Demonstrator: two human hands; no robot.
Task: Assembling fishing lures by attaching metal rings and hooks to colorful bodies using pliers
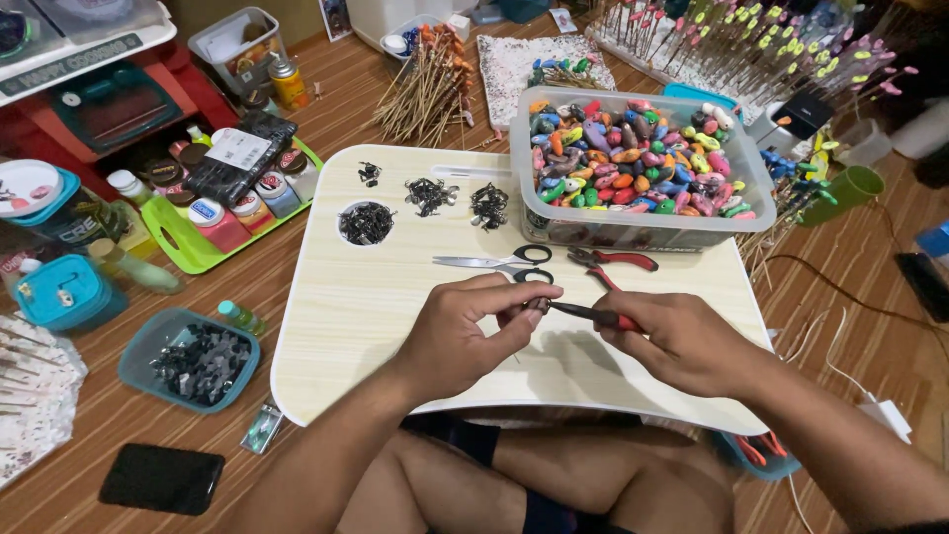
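Observation:
My left hand pinches a small dark piece between thumb and fingertips over a pale wooden lap table. My right hand grips red-handled pliers, whose dark jaws meet the small piece. Both hands hover just above the tabletop near its front edge. Scissors and a second pair of red-handled pliers lie just beyond the hands.
A clear tub of colourful beads stands at the table's back right. Small piles of black metal bits and a round hollow of them lie at the back. A teal tray, a phone, a green tray of jars and stick bundles surround the table.

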